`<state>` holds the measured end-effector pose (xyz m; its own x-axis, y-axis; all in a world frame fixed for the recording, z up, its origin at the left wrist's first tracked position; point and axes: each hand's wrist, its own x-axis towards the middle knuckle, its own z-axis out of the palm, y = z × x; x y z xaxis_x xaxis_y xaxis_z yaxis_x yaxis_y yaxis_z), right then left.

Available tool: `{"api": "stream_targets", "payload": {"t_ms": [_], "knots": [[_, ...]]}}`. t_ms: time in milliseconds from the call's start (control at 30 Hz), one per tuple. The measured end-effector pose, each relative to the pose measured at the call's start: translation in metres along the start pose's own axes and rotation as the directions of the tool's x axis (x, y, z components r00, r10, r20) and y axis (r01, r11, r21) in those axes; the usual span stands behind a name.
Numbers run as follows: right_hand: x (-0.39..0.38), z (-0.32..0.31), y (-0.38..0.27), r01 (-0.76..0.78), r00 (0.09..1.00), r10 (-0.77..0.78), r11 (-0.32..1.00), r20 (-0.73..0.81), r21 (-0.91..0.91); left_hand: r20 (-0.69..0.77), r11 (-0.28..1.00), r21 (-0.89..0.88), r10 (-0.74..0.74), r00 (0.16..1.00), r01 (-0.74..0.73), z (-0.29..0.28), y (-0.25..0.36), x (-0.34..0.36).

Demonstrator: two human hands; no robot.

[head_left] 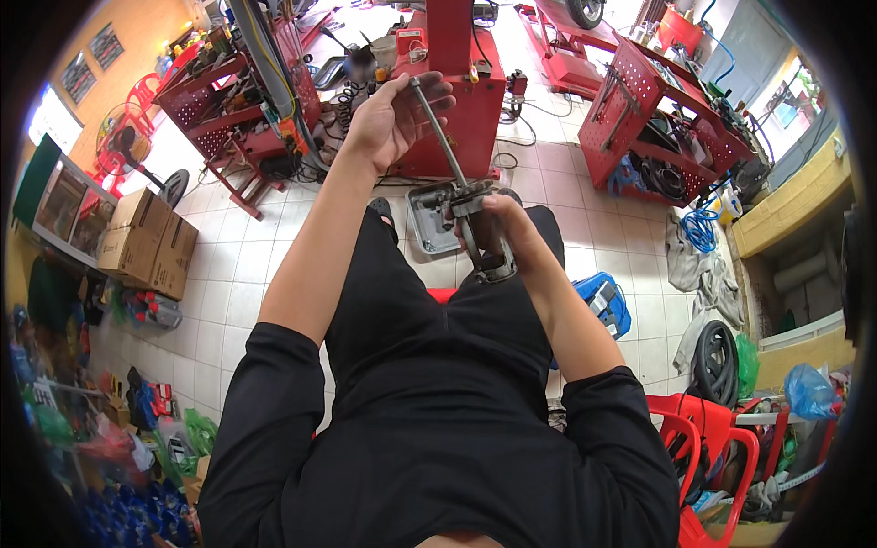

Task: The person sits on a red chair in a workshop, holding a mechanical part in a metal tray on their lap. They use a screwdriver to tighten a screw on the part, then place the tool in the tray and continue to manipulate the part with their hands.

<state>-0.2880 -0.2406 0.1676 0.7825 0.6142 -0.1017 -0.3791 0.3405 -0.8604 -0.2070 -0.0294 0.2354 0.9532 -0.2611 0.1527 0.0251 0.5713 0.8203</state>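
A workshop with a white tiled floor [585, 210] spreads around the seated person, red pegboard tool carts [653, 110] standing to either side and a red machine column [452, 82] straight ahead, all within reach of the seat. Cardboard boxes [146, 239] are stacked out of the way at the left wall. Above the lap, the right hand [512, 233] is wrapped closed around the metal head of a grease-gun-like tool [480, 233], steadying it. The left hand [393, 114] is curled shut about the far end of its long plunger rod [438, 132], held well out from the body, likely for pulling leverage along the rod's axis.
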Motion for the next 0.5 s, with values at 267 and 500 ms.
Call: {"api": "stream_targets", "payload": {"t_ms": [267,500], "knots": [[0.001,-0.001,0.002,-0.003,1.0,0.002,1.0,0.021,0.002,0.034,0.986,-0.051,-0.158,0.987,0.16,0.006,0.006,0.003],[0.003,0.0,0.001,-0.023,0.997,0.019,0.998,0.079,0.058,-0.207,0.951,0.298,-0.023,0.978,0.086,-0.004,-0.002,0.014]]}}
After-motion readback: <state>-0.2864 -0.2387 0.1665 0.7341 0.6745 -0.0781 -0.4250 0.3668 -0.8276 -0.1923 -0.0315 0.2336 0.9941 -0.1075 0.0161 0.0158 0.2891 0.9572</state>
